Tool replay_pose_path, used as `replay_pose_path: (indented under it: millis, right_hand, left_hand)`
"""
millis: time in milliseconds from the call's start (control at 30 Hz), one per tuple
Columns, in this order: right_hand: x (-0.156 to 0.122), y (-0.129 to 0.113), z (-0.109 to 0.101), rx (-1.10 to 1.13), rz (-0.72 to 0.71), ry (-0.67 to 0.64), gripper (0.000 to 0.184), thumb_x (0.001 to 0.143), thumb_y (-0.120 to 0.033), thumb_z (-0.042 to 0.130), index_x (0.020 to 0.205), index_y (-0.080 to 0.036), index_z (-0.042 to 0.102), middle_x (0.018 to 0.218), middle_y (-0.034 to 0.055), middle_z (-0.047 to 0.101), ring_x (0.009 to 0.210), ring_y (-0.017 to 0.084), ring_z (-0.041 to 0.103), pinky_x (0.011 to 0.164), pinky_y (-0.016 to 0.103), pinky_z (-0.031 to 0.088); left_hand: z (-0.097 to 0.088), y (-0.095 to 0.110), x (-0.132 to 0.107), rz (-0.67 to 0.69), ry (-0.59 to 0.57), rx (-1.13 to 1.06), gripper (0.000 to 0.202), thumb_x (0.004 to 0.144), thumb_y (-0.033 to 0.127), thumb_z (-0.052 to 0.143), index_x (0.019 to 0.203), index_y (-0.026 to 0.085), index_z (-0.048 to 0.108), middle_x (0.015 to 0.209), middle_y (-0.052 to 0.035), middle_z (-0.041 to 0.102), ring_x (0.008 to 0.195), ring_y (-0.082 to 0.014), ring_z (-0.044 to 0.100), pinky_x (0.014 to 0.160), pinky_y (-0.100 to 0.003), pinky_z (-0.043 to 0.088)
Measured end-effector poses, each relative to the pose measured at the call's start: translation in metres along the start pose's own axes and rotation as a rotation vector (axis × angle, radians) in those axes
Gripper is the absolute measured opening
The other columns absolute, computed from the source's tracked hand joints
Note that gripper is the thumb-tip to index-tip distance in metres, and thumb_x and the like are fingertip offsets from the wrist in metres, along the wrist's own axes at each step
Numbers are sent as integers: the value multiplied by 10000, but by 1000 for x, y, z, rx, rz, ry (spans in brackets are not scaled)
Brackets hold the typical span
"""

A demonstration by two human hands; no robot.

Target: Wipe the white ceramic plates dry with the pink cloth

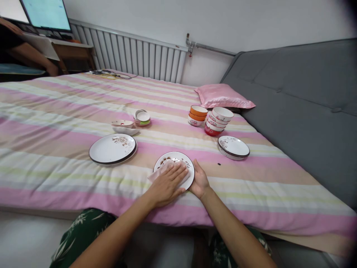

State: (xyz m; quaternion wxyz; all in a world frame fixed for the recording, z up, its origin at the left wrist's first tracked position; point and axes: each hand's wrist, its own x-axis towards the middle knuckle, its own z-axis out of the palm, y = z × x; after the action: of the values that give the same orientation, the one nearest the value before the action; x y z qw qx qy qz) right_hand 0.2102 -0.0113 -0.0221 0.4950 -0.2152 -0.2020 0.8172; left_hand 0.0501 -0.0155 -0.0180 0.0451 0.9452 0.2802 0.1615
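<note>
My right hand (200, 181) grips the right rim of a small white plate (190, 178) with a dark edge and a brown flower pattern. The plate is tilted a little above the bed's near side. My left hand (167, 186) lies across it, fingers extended and close together, pressing a pale pink cloth (156, 175) against its face. Part of the cloth and the plate's lower left are hidden beneath that hand. To the left sits a stack of larger white plates (107, 149); to the right is a stack of small patterned plates (235, 146).
Beyond the plates stand orange-topped bowls (198, 110), white-and-red bowls (222, 114), small dishes (143, 117) and oblong dishes (122, 123). A pink pillow (223, 96) rests near the grey headboard (290, 89). Cables (111, 73) lie at the striped bed's far edge. Another person's arm (30, 56) shows far left.
</note>
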Motion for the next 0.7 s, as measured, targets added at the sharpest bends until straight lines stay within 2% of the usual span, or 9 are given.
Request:
replay_pose_path:
  millis: [167, 367, 700]
  right_hand:
    - [1, 1, -1, 9, -11, -3, 536, 865, -506, 340, 1165, -109, 536, 1153, 115, 613, 1130, 220, 522, 1011, 406, 345]
    - [2, 1, -3, -5, 5, 17, 545, 861, -521, 332, 1177, -122, 528, 1139, 110, 621, 1124, 226, 527, 1002, 418, 352]
    - [3, 2, -7, -1, 4, 23, 559, 855, -536, 325, 1213, -144, 501, 1158, 104, 612, 1128, 239, 523, 991, 449, 351]
  left_hand:
    - [4, 0, 0, -20, 10, 44, 534, 919, 405, 314, 1406, 217, 203, 1476, -71, 193, 1363, -204, 107, 1106, -426, 131]
    - [4, 1, 0, -54, 47, 64, 475, 926, 303, 315, 1393, 252, 243, 1473, -48, 213, 1358, -199, 148, 1099, -434, 155]
    - [8, -2, 2, -192, 83, 139, 463, 921, 250, 316, 1383, 264, 274, 1464, -44, 255, 1353, -201, 176, 1092, -424, 179]
